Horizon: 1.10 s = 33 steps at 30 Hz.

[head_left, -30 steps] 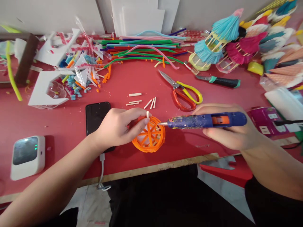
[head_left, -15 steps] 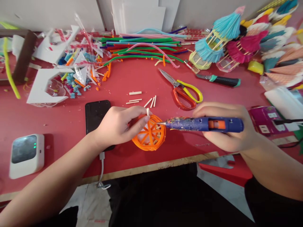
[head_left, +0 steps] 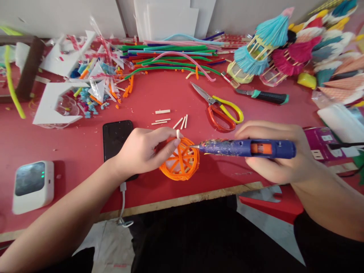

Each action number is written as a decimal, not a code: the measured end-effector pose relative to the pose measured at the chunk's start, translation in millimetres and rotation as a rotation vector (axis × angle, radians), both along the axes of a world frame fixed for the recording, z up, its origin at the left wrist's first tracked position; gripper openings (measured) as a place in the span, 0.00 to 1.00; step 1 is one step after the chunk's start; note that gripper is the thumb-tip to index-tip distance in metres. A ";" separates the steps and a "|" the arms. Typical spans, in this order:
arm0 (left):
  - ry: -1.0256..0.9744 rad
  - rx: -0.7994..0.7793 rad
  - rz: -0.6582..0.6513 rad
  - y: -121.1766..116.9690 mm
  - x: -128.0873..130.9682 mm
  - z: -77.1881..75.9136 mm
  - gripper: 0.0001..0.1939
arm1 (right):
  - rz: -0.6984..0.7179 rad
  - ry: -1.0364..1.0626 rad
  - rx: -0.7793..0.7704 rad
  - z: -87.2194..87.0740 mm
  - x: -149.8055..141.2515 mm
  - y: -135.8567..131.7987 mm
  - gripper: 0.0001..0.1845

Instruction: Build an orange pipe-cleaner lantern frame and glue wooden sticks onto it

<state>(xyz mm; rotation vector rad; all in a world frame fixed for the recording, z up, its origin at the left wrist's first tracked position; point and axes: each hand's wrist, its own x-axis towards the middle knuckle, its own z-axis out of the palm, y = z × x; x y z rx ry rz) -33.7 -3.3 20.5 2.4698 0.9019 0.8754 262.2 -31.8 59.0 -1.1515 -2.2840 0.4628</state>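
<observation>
Between thumb and fingers, my left hand (head_left: 148, 149) grips a round orange wheel-like frame (head_left: 182, 175) with spokes, tilted over the red table. A short pale stick (head_left: 178, 134) stands up at its upper rim, beside my thumb tip. My right hand (head_left: 280, 149) is wrapped round a blue glue gun (head_left: 227, 148), whose metal nozzle points left and lies at the frame's right upper rim; whether it touches cannot be told. Several short pale sticks (head_left: 162, 112) lie just beyond the frame. Part of the frame is hidden behind my left fingers.
Scissors (head_left: 217, 108) and a utility knife (head_left: 264, 96) lie beyond my right hand. A phone (head_left: 116, 138) sits under my left wrist, near a white device (head_left: 32, 185). Pipe cleaners (head_left: 173, 57), foam scraps (head_left: 57, 102) and a blue-roofed tower model (head_left: 251, 58) are at the back.
My right hand and the glue gun have shifted very slightly to the right. My left hand, the orange frame and the stick stay almost where they were.
</observation>
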 end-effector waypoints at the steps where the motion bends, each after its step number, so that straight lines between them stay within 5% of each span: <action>1: 0.001 -0.012 0.002 -0.1 0.0 0.1 0.07 | -0.021 -0.012 -0.002 1.6 -0.2 -1.1 0.10; 7: 0.001 -0.023 0.009 0.1 -0.5 0.1 0.07 | -0.025 -0.133 0.149 3.7 4.4 -2.9 0.12; 11: 0.026 -0.012 0.015 -0.2 -0.2 1.1 0.08 | -0.093 -0.296 0.298 -21.9 11.7 6.8 0.17; 17: 0.043 -0.028 0.101 -4.7 3.4 2.1 0.10 | -0.214 -0.591 0.103 -62.1 13.5 15.2 0.31; 22: 0.062 0.004 0.102 -6.5 4.6 2.8 0.09 | -0.229 -0.552 0.180 -50.1 4.6 18.7 0.28; 27: 0.131 0.137 0.141 -9.6 1.8 7.7 0.11 | -0.050 -0.399 0.205 -38.5 -18.5 47.6 0.18; 33: 0.011 0.039 0.175 -11.1 -1.0 17.2 0.12 | 0.233 -0.518 0.300 -47.7 -50.4 86.8 0.16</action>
